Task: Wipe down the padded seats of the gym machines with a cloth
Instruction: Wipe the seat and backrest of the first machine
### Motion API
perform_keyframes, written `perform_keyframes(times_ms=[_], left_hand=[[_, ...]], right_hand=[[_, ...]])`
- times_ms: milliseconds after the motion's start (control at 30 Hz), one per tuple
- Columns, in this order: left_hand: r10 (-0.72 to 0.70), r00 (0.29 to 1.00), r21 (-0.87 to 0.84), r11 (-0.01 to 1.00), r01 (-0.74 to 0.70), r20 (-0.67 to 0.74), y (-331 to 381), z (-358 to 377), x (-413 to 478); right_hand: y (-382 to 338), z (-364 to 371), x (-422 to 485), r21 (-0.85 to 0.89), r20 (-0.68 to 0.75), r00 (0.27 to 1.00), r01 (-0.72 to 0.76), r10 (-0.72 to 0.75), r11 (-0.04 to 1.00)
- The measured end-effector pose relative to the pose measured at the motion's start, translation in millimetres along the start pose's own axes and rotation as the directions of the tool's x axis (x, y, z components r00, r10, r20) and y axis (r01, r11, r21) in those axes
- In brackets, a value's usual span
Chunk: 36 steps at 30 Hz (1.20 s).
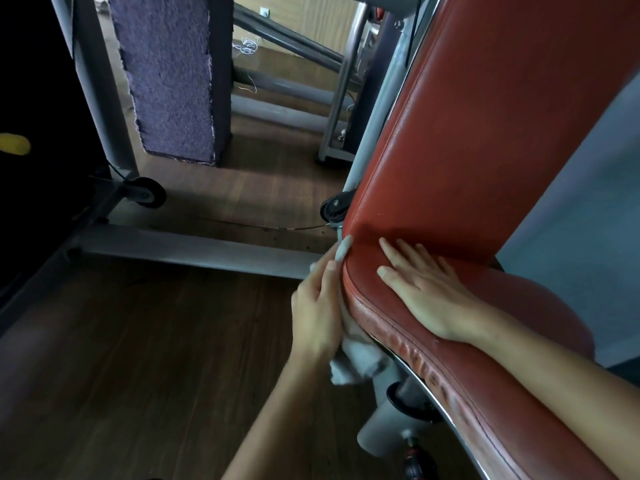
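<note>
Pressing a white cloth [356,358] against the left side edge of the red padded seat [502,375], the left hand [317,306] lies at the centre of the frame with its fingers nearly straight along the seat's rim. One end of the cloth pokes out past the fingertips near the corner where the seat meets the red backrest [485,133]; the rest hangs bunched below the palm, beside the chrome trim under the seat. The right hand [426,292] rests flat on top of the seat, palm down, fingers stretched out and slightly spread, holding nothing, its fingertips close to the crease below the backrest. Its forearm runs off to the lower right of the frame.

The seat's side edge shows worn, cracked covering along its seam. Under it, at bottom centre, stands a grey post [384,434] with a dark knob [419,462] just below it. The backrest rises tilted toward the upper right. A grey frame bar [194,247] crosses the dark wooden floor [138,358] at middle left, with a small black wheel [147,192] above it. A purple carpeted pillar [173,81] stands at upper left.
</note>
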<state>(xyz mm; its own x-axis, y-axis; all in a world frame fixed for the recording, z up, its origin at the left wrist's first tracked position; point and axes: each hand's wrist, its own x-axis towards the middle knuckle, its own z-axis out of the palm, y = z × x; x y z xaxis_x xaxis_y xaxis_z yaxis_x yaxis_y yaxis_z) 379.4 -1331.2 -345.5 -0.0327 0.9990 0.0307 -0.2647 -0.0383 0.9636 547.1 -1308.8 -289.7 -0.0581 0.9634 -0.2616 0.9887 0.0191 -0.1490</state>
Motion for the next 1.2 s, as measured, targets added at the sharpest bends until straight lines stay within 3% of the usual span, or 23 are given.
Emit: perform_keyframes(times_ms=[67,267,467,633,733,833,933,1000,1067,1133,1200], left_hand=[[0.014,0.999,0.020,1.000,-0.015,0.048,2.9,1.0,10.2],[0.038,0.999,-0.056,0.998,-0.037,0.020,0.9,3.1,-22.0],[-0.099,0.992,0.018,0.995,0.098,0.084,9.4,2.3,25.1],[-0.078,0.997,-0.034,0.996,0.077,-0.026,5.0,7.1,-14.2],[-0.057,0.995,0.039,0.997,0.060,-0.083,7.1,7.4,-47.0],[-0.004,0.989,0.188,0.982,0.032,-0.145,20.7,4.5,-61.3],[0.125,0.975,0.370,0.928,-0.049,-0.184,56.2,0.6,-66.7],[0.229,0.963,0.463,0.875,-0.139,-0.144,84.3,4.5,-66.8],[0.239,0.970,0.493,0.851,-0.182,-0.053,105.6,21.4,-60.0],[0.147,0.984,0.449,0.876,-0.176,0.100,113.5,49.6,-47.7],[0.043,0.964,0.479,0.861,-0.170,0.264,107.3,82.9,-37.1]], right_hand=[[-7.1,-8.4,-10.5,0.072,0.024,0.999,-0.026,0.024,0.997],[-6.0,-5.3,-6.6,0.048,0.006,1.000,-0.005,0.004,0.999],[-5.7,-7.2,-7.8,0.039,0.014,1.000,-0.015,0.015,0.999],[-7.3,-9.8,-12.4,0.048,0.005,1.000,-0.010,0.010,0.999],[-9.8,-13.7,-16.7,0.094,-0.005,1.000,-0.003,0.004,0.996],[-6.8,-23.0,-31.0,0.270,-0.093,0.994,0.081,-0.058,0.959],[20.9,-39.6,-66.2,0.313,-0.103,0.988,0.144,-0.117,0.939],[52.9,-42.3,-96.3,0.228,-0.050,0.995,0.092,-0.083,0.969],[82.6,-34.9,-118.8,0.222,-0.069,0.997,0.032,-0.017,0.974],[97.2,-20.6,-129.2,0.361,-0.177,0.984,0.053,0.013,0.931],[100.6,-8.4,-132.3,0.655,-0.312,0.940,0.109,0.136,0.748]])
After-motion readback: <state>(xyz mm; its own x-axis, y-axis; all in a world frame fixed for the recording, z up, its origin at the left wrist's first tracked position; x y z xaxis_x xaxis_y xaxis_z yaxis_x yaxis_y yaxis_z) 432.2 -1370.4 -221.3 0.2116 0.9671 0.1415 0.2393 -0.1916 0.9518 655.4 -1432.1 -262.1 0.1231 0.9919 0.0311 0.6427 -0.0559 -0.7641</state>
